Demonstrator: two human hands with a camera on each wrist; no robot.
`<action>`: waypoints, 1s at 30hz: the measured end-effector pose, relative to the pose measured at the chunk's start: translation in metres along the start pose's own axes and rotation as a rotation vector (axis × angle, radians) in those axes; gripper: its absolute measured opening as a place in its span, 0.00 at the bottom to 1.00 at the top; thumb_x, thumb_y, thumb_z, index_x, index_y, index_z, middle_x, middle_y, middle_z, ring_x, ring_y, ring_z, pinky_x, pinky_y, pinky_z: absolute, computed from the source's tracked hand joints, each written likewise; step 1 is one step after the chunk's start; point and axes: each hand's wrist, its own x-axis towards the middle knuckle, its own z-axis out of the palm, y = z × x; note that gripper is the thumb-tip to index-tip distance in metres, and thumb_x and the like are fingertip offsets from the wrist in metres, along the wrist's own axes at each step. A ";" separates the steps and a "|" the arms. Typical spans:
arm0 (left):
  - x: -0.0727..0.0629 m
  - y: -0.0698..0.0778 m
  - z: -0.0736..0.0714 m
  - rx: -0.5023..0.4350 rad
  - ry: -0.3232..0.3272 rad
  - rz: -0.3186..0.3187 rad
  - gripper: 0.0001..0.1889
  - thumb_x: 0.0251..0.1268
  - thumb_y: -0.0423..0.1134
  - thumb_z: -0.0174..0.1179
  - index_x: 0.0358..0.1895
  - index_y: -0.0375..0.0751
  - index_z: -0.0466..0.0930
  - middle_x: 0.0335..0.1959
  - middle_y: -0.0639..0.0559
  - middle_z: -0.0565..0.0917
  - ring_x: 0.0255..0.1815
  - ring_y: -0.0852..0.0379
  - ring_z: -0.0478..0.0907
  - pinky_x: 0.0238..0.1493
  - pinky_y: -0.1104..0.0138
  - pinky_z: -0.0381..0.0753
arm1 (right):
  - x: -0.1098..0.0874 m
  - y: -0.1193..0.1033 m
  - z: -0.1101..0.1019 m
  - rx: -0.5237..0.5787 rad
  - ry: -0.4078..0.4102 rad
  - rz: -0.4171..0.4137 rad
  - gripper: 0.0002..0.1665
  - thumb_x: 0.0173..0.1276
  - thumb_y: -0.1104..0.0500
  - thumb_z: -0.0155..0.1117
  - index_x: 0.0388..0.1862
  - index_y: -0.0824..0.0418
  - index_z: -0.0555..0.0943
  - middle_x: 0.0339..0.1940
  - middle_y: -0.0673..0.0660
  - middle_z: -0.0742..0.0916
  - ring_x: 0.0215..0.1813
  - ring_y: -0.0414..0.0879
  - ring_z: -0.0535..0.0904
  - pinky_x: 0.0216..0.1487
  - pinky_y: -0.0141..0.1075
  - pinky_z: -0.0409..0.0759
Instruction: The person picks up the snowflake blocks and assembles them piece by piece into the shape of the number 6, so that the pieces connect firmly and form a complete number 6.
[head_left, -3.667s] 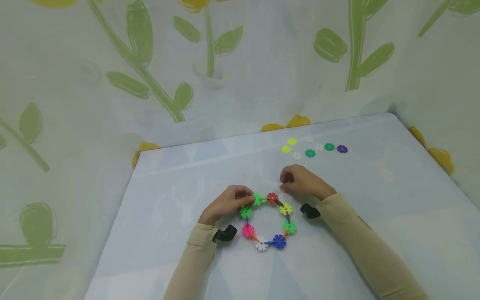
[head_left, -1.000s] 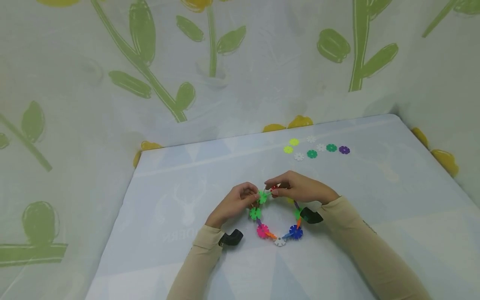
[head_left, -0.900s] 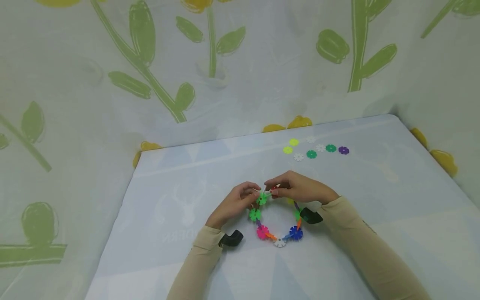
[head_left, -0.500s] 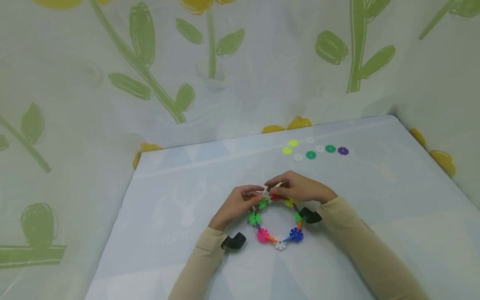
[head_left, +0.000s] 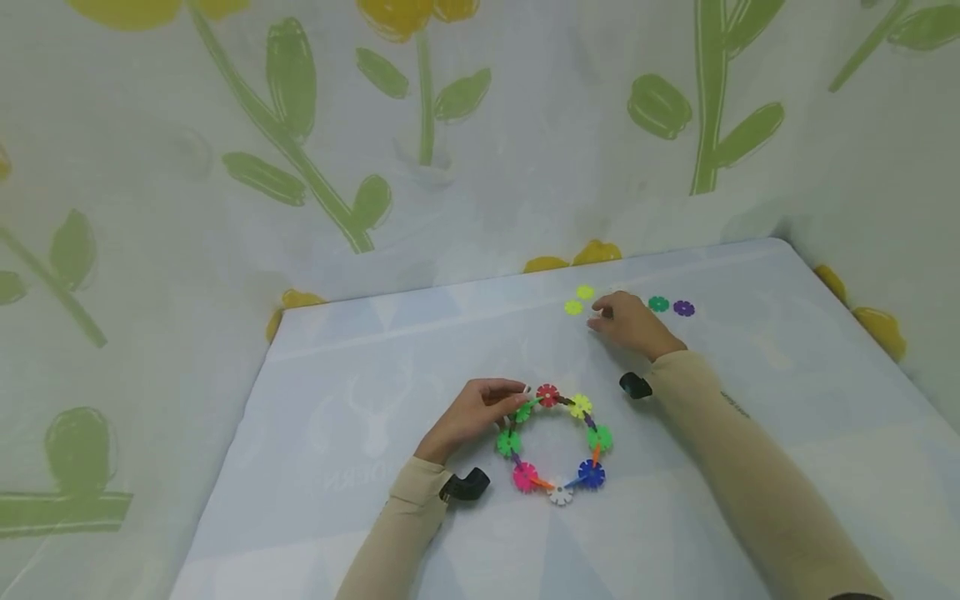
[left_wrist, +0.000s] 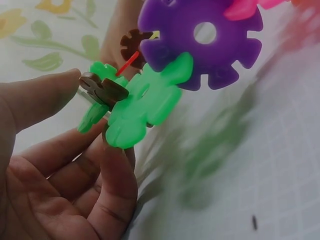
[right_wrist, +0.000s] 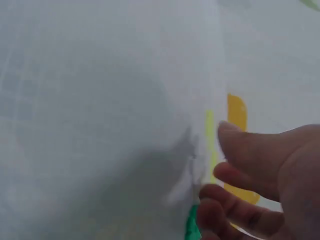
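A ring of slotted plastic snowflake discs (head_left: 547, 395) in many colours is on the table, joined edge to edge. At its upper left, my left hand (head_left: 468, 417) holds the ring between thumb and fingers. The left wrist view shows my thumb at a brown disc (left_wrist: 102, 90) and fingers against a bright green disc (left_wrist: 145, 100), with a purple disc (left_wrist: 165, 35) beyond. A bit of white shows by the left fingertips. Farther back, my right hand (head_left: 633, 325) is over the loose discs with thumb and fingers apart, nothing visible between them, and hides the white ones.
Two yellow discs (head_left: 573, 307) lie left of the right hand; a green disc (head_left: 658, 303) and a purple disc (head_left: 684, 308) lie to its right. The pale table (head_left: 337, 375) meets a flower-patterned wall covering (head_left: 510, 183) at the back.
My right hand has left the ring's top and moved back and right, over the loose discs. Earlier it brought a white disc to the ring. My left hand still holds the ring.
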 end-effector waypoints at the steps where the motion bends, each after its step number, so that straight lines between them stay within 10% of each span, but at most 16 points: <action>1: 0.000 -0.001 0.000 0.000 -0.003 0.003 0.21 0.77 0.44 0.61 0.64 0.35 0.81 0.58 0.39 0.87 0.38 0.64 0.82 0.39 0.69 0.82 | 0.002 0.002 0.002 -0.020 -0.007 0.023 0.27 0.79 0.56 0.60 0.69 0.71 0.75 0.61 0.69 0.80 0.61 0.62 0.75 0.67 0.57 0.76; 13: 0.002 -0.001 0.002 -0.001 -0.008 -0.001 0.21 0.77 0.44 0.61 0.64 0.35 0.81 0.59 0.39 0.87 0.39 0.64 0.82 0.40 0.68 0.82 | 0.000 0.003 0.007 0.001 -0.009 0.116 0.16 0.75 0.61 0.65 0.55 0.69 0.80 0.55 0.66 0.82 0.56 0.59 0.76 0.67 0.54 0.77; 30: 0.000 0.000 0.000 0.003 -0.001 0.003 0.21 0.77 0.44 0.61 0.64 0.34 0.81 0.57 0.38 0.88 0.37 0.64 0.82 0.40 0.68 0.82 | -0.045 -0.045 0.023 0.294 -0.002 -0.226 0.13 0.76 0.58 0.66 0.51 0.65 0.89 0.36 0.63 0.90 0.32 0.46 0.80 0.36 0.35 0.82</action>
